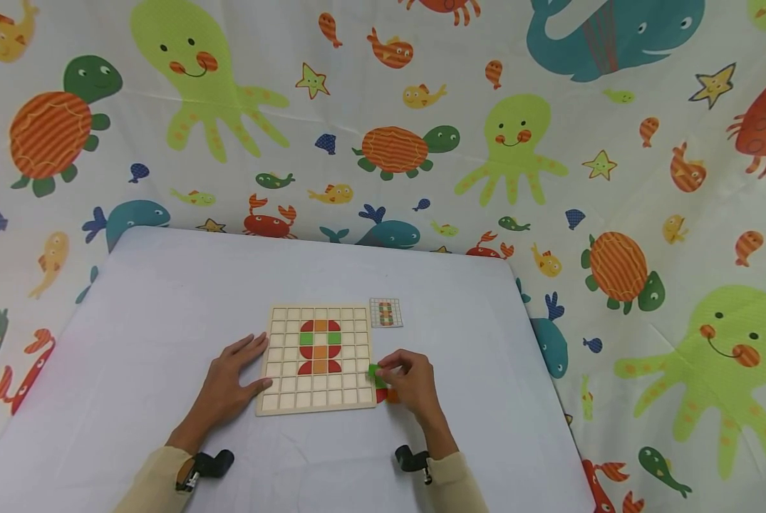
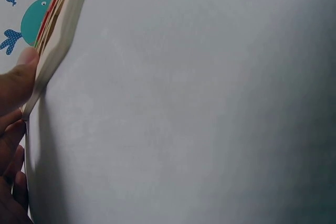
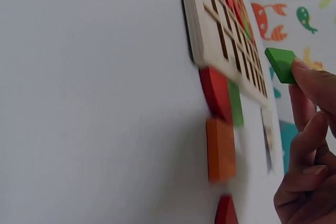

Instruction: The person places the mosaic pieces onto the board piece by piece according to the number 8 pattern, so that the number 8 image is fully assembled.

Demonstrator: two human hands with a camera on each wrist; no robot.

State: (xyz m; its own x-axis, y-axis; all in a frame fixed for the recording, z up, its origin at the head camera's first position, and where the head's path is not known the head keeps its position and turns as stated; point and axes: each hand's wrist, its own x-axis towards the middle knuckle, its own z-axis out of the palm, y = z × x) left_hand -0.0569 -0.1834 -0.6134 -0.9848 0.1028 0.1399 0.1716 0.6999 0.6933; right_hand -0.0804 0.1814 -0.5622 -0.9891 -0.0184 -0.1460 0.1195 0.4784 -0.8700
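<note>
A wooden grid board (image 1: pixel 289 401) lies on the table, with red, orange and green pieces set in its upper middle cells. My left hand (image 1: pixel 225 385) rests at the board's left edge, fingers spread; in the left wrist view the thumb and fingers (image 2: pixel 18 85) touch that edge. Between thumb and fingertips, my right hand (image 1: pixel 411 385) pinches a green square piece (image 3: pixel 282 65), raised by the board's right edge. Below it, loose pieces lie beside the board: a red one (image 3: pixel 216 92), a green one (image 3: pixel 235 104), an orange one (image 3: pixel 220 150) and another red one (image 3: pixel 226 211).
A small pattern card (image 1: pixel 385 313) lies by the board's upper right corner. The white table (image 1: pixel 184 299) reaches back to a hanging cloth (image 1: pixel 370 92) printed with sea animals. Dark devices (image 1: pixel 213 464) are strapped to both wrists.
</note>
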